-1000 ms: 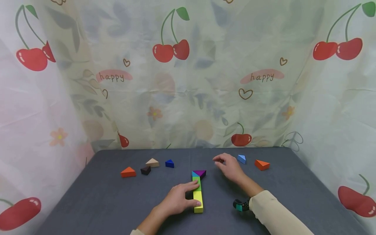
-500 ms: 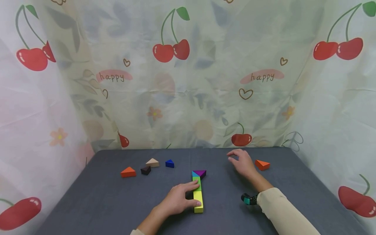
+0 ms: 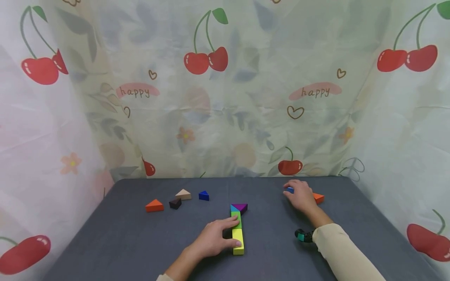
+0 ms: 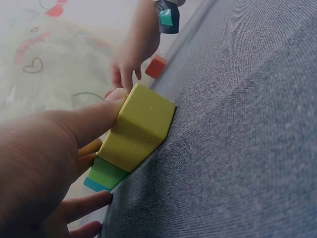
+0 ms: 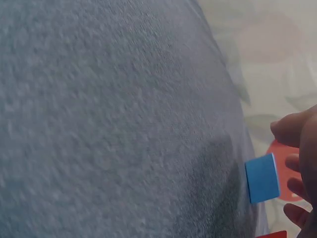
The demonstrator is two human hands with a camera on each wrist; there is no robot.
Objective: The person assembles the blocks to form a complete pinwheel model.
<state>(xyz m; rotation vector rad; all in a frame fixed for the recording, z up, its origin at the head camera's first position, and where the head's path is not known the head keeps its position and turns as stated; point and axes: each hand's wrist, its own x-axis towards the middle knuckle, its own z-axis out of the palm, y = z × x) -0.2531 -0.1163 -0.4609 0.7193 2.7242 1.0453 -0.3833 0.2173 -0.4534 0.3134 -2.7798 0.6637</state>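
My left hand [image 3: 211, 240] lies along a row of blocks, its thumb on the yellow block [image 3: 238, 236] and a fingertip on the green block [image 3: 239, 223]. Light blue [image 3: 233, 208] and purple [image 3: 241, 207] triangles top the row. In the left wrist view the thumb touches the yellow block [image 4: 141, 129], while other fingers extend beyond it. My right hand [image 3: 303, 197] is over a blue triangular block [image 3: 290, 190] at the back right, partly hiding it. The right wrist view shows a gap between the fingers and that blue block [image 5: 262, 178].
An orange triangle [image 3: 318, 198] lies just right of my right hand, partly covered. At the back left of the dark table [image 3: 133, 242] are an orange triangle [image 3: 154, 206], a black block [image 3: 175, 203], a wooden triangle [image 3: 183, 194] and a dark blue triangle [image 3: 204, 196]. A patterned curtain stands behind.
My right hand has moved rightward, from left of the blue block to over it, and part of the orange triangle is now covered. My left hand has stayed on the row.
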